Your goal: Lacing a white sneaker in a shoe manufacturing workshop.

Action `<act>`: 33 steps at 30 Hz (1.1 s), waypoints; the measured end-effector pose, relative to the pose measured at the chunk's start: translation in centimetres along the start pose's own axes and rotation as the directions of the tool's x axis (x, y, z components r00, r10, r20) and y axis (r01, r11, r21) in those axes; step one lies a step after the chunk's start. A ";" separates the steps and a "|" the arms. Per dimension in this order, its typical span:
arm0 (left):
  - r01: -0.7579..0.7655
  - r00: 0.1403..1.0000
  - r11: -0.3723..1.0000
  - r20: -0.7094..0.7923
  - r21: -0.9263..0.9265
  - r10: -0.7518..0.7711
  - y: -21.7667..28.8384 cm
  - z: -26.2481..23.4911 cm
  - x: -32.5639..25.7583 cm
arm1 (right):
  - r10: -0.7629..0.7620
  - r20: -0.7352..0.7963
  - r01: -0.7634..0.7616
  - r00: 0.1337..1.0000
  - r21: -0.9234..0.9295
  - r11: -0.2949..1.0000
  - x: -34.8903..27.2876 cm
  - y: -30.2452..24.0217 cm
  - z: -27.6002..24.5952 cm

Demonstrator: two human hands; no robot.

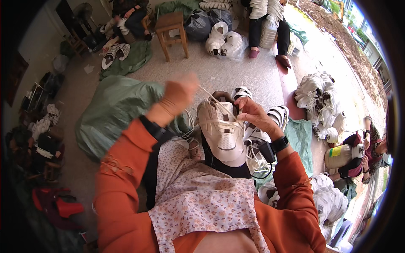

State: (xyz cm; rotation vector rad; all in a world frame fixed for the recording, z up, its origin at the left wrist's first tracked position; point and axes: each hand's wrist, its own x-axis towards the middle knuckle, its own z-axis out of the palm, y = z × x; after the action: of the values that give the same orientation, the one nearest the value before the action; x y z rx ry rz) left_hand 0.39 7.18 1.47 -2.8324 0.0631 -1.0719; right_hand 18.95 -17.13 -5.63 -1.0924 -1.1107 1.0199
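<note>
A white sneaker (223,135) rests on my lap, its toe toward me and its dark-lined collar facing away. Flat white shoelace (214,96) crosses its tongue and runs taut up to the left. My left hand (180,93), blurred by motion, is raised off the shoe's left side, closed like a fist at the lace's end. At the right edge of the eyelets, the fingers of my right hand (255,114) pinch the shoe's upper; whether lace is also between them is hidden. Loose laces (187,126) hang beside the shoe's left side.
More white shoes (258,133) with trailing laces lie right of my lap. A green sheet (118,109) bulges at left; a wooden stool (169,27) stands ahead. Shoe piles (318,99) line the right. Several people sit around, one (270,29) straight ahead holding stacked shoes.
</note>
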 end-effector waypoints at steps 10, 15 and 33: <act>0.761 0.626 0.604 -0.025 0.238 -0.779 -15.8 -9.5 -9.3 | 0.050 -0.120 -0.054 0.992 -0.037 0.998 -0.8 -1.2 1.0; 0.735 0.663 0.644 0.423 -0.210 -0.618 -5.3 -3.9 -11.2 | 0.051 -0.374 -0.106 0.926 -0.129 0.986 -2.1 -2.0 2.8; 0.272 0.880 0.852 0.475 -0.448 -0.032 6.1 3.1 0.1 | -0.199 -0.250 -0.157 0.948 -0.906 0.393 -2.0 -3.0 6.8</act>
State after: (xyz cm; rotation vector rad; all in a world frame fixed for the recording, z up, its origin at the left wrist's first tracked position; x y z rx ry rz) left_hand 2.51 1.35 -1.46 -3.5479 0.0813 -0.4133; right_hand 12.18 -18.59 -2.36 -2.0551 -1.4342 0.0331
